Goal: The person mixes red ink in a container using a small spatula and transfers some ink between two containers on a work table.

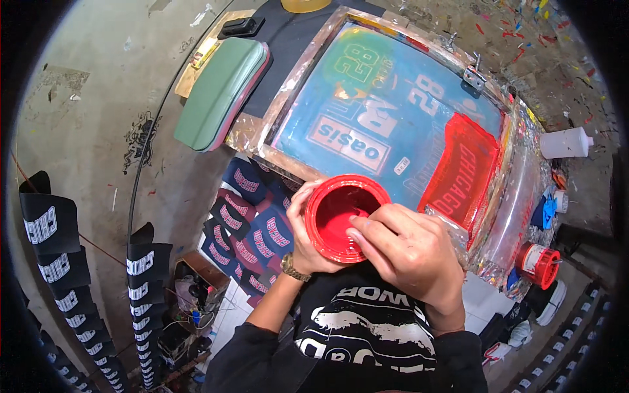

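A round red pot is tipped toward me in front of my chest, with thick red ink coating its inside. My left hand is wrapped round its left side and underside. Over the right rim, my right hand is closed in a pinch, its fingertips at the pot's mouth. Whatever it pinches is hidden by the fingers. Just beyond the pot lies a framed printing screen with blue mesh and several stencilled designs. Wet red ink covers one design at its right side.
Left of the screen sits a green-topped padded board. Printed dark fabric pieces lie below the frame. A white bottle and another red pot stand at the right. Rows of printed dark pieces hang at the left.
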Demonstrator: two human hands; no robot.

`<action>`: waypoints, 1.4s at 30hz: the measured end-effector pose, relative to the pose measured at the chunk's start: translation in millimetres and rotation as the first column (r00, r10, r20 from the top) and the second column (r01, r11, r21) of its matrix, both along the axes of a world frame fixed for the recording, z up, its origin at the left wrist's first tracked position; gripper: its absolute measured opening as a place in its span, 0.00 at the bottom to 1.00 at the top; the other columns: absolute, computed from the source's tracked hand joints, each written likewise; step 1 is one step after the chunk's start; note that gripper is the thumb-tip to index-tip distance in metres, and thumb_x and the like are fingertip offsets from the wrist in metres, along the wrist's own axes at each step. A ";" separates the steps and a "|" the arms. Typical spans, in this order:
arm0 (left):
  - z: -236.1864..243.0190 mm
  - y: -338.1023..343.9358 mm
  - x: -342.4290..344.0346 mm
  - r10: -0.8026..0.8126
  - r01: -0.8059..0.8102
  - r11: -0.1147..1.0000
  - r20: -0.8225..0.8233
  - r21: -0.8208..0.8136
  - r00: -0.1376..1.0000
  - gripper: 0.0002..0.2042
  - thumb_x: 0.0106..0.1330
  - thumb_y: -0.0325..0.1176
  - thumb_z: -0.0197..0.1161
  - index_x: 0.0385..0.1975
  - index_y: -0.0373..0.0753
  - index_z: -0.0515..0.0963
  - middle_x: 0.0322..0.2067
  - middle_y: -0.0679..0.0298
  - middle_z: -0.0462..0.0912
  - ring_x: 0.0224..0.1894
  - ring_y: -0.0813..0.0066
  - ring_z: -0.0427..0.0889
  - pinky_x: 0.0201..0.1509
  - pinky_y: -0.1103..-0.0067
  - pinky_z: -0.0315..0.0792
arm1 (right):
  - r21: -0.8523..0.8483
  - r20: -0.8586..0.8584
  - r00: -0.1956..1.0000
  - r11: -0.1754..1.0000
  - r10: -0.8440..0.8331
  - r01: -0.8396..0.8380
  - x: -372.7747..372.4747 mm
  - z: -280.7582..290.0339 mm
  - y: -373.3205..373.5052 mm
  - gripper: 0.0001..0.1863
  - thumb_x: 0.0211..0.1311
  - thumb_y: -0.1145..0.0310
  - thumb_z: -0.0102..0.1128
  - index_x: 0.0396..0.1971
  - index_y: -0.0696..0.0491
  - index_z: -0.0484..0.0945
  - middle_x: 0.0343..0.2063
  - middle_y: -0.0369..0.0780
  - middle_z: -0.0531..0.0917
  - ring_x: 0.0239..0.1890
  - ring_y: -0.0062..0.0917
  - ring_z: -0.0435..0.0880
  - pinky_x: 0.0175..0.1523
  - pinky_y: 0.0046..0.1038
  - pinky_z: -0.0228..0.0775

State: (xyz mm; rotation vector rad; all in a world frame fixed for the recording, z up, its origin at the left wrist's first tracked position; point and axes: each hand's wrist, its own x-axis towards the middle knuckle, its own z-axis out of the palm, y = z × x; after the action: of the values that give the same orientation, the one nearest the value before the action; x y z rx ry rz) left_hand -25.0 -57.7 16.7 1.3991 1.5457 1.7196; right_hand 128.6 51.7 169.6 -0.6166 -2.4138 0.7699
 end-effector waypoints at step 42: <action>84.7 38.5 36.5 0.054 0.028 0.989 -0.537 0.143 0.842 0.36 0.62 0.39 0.72 0.65 0.32 0.63 0.60 0.38 0.75 0.62 0.47 0.77 0.66 0.60 0.73 | -0.693 -0.426 0.359 0.555 -0.830 0.461 109.0 12.2 -35.1 0.13 0.69 0.69 0.59 0.30 0.66 0.80 0.18 0.44 0.80 0.08 0.14 0.69 0.10 0.18 0.58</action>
State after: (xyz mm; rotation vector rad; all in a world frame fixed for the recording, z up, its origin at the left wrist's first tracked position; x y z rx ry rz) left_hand 11.5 -19.2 101.4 2.0919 1.7279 1.5425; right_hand 237.6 16.7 181.8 -1.1397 -1.0148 0.9582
